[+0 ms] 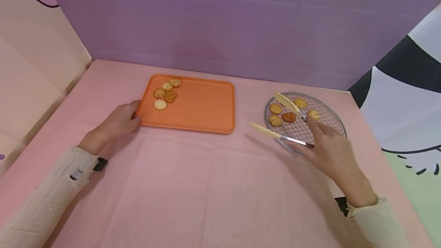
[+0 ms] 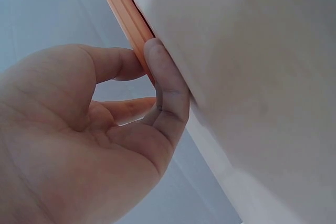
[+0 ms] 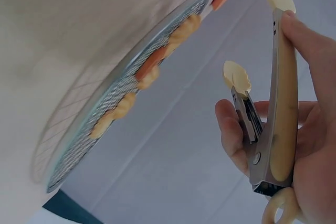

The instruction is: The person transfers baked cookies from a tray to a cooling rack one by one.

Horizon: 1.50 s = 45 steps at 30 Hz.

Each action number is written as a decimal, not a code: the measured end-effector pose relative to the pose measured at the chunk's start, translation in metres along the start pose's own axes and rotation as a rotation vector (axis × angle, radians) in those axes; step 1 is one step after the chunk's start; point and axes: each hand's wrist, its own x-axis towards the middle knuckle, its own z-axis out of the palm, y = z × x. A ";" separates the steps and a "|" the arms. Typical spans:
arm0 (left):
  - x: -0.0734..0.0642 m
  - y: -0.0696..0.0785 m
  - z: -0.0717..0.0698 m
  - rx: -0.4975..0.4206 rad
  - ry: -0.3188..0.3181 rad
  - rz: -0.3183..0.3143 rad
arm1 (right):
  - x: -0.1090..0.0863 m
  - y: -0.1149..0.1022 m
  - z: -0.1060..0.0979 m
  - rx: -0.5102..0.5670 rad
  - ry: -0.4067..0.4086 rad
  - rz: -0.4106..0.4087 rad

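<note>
Fingers [image 2: 170, 95] of left hand [image 1: 117, 121] pinch orange tray [image 1: 203, 106] at its left edge, right hand [image 1: 334, 152] grips spread tongs [image 3: 283, 103] over wire rack [image 1: 327, 117] of cookies [image 1: 289, 117], right of tray.

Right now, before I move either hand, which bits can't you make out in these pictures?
- Head view: part of the rack, covered by the right hand and tongs.
- Head view: fine texture of the cookies, too small.
- Head view: upper ends of the left sleeve and right sleeve, cut off by the picture's edges.
- Left wrist view: the tray's far end, cut off by the top edge.
</note>
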 end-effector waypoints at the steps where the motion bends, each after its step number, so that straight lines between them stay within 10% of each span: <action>1: 0.000 0.000 0.000 0.004 0.004 0.002 | 0.001 -0.002 0.000 0.002 0.010 -0.016; 29: -0.002 -0.002 0.002 -0.005 -0.016 -0.007 | 0.060 -0.074 0.027 0.069 0.029 -0.284; 45: -0.002 -0.001 0.000 0.006 0.000 -0.015 | 0.104 -0.110 0.061 0.070 -0.165 -0.260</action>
